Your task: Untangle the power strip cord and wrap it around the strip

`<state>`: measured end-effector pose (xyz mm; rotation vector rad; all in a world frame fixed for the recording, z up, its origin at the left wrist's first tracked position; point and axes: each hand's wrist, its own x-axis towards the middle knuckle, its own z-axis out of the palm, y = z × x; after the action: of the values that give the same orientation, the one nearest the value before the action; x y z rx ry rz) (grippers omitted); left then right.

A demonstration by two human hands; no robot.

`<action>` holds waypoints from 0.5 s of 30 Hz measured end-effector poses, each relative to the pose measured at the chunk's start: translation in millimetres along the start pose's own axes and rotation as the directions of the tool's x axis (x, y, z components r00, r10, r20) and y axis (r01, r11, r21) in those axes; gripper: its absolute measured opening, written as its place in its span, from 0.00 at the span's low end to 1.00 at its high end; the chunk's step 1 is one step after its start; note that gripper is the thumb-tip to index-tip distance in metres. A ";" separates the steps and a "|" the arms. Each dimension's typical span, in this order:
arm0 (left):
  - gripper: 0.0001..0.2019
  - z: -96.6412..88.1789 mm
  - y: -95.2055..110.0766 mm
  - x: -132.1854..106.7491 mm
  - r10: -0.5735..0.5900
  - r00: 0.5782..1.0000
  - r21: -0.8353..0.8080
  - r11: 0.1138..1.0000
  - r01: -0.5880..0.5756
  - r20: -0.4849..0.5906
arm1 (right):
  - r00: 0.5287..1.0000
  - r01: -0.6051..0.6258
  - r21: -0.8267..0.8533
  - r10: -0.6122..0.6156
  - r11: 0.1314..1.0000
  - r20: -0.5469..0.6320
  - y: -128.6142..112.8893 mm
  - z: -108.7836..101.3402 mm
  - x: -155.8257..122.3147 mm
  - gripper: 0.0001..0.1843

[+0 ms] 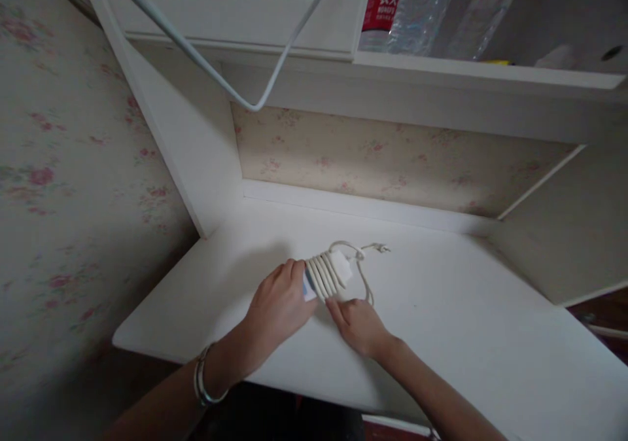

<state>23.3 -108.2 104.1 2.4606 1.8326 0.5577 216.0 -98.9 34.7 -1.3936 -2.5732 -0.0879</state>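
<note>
A white power strip point(342, 267) with a bluish patch is held just above or on the white desk, with several turns of its off-white cord point(324, 276) wound around it. My left hand point(282, 300) is closed around its near left end. Close beside it, my right hand point(357, 323) is closed, with the fingers pinching the cord at the lower edge of the coil. The loose end of the cord loops out behind and to the right, and its plug point(381, 248) lies on the desk. My palms and some fingertips are hidden.
The white desk point(466, 336) has side panels and a raised back ledge. A shelf point(441, 65) overhead holds several plastic bottles point(422, 12). A thick pale cable point(252, 106) hangs down in front of the upper cabinet. Flowered wallpaper point(44, 179) covers the left wall.
</note>
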 end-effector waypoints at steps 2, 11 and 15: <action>0.09 10.5 -5.8 11.8 -0.059 0.998 0.084 0.995 0.061 -0.028 | 0.999 -0.020 -0.012 0.020 1.000 0.044 -12.9 -7.6 -7.0 0.22; 0.10 55.4 2.9 11.9 0.065 0.994 0.190 0.979 -0.080 0.083 | 0.968 0.188 -0.113 -0.203 0.976 -0.145 -15.3 -53.0 3.8 0.22; 0.09 54.8 21.4 -1.1 0.230 0.943 0.066 0.965 -0.252 0.240 | 0.936 0.277 -0.156 -0.303 0.948 -0.179 -3.6 -61.7 26.9 0.25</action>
<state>59.0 -105.4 57.4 2.6994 1.5179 0.1787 208.4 -88.3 100.8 -0.9709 -2.6169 -0.4257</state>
